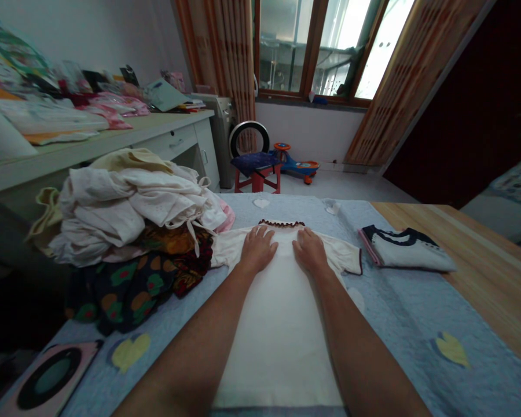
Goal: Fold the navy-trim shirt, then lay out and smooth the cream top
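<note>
A cream short-sleeved shirt (282, 336) with a dark ruffled collar lies spread out in front of me, its collar pointing away. My left hand (258, 250) rests on its upper left part, fingers spread over the fabric just below the collar. On the upper right part lies my right hand (310, 250), fingers slightly bent and touching the cloth. A gap of bare fabric separates the two hands. The left sleeve reaches the edge of a heap of clothes (125, 202). Dark trim edges the right sleeve.
A folded white garment with a dark collar (410, 249) sits on the right of the blue cloth (399, 324), which covers a wooden table (481, 272). A pink pad with a black ring (47, 376) lies at front left. Beyond stands a red stool (257, 180).
</note>
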A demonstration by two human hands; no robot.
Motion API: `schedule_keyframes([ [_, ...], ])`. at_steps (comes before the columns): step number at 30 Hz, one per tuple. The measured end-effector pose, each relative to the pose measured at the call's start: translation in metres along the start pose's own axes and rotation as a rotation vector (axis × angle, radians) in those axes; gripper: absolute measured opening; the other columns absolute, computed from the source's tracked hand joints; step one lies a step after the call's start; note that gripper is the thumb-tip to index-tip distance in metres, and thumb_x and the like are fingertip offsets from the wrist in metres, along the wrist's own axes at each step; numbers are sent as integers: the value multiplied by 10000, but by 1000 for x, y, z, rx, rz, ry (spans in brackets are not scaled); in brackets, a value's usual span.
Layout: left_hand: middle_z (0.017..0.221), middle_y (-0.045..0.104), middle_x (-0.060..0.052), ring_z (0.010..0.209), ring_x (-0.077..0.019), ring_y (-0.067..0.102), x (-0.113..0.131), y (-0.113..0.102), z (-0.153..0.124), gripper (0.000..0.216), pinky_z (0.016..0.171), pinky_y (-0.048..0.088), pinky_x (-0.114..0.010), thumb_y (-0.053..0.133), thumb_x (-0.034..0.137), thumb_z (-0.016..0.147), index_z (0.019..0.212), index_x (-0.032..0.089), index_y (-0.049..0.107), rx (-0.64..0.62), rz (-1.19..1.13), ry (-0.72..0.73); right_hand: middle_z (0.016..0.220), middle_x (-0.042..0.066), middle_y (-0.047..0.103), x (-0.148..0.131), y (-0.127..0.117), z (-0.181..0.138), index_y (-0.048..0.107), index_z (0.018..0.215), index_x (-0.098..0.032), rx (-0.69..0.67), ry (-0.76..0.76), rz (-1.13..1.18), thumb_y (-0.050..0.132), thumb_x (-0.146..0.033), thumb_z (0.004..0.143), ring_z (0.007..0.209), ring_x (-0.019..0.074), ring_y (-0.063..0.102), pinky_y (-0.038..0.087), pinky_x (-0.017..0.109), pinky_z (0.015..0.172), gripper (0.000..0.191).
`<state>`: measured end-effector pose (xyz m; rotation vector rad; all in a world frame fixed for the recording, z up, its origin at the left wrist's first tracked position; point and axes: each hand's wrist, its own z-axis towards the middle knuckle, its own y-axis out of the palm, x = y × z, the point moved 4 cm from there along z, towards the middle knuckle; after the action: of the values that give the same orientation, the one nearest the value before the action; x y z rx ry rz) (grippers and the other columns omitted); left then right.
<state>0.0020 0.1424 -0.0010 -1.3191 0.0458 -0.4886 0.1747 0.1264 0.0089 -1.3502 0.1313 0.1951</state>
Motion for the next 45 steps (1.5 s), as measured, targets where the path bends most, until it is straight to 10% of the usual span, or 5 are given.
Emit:
schedule_keyframes([
  [21, 1457, 457, -77, 1356, -296, 360, -1, 2, 0, 391, 1113, 313, -479, 491, 386, 936, 1307, 266, 523, 6, 24, 6, 1591, 114, 274, -7, 12, 0, 289, 1514, -134, -132, 61, -27, 348, -391, 968, 1451, 257, 242, 202, 474, 1155, 607],
  [34, 1416, 488, -83, 1326, -290, 387, 2, -3, -1, 358, 1096, 334, -468, 505, 381, 936, 1269, 256, 547, 19, 28, 13, 1429, 81, 529, -27, 5, -3, 584, 1275, -214, -98, -205, 156, 395, -248, 956, 1352, 189, 418, 213, 446, 1160, 373],
  [45, 1331, 557, -73, 1298, -246, 436, 2, -5, 3, 286, 1099, 345, -407, 547, 292, 910, 1185, 232, 599, 62, -52, 73, 1553, 98, 362, -26, 10, -1, 414, 1451, -174, -180, -114, 17, 351, -418, 1000, 1449, 232, 263, 195, 463, 1162, 517],
])
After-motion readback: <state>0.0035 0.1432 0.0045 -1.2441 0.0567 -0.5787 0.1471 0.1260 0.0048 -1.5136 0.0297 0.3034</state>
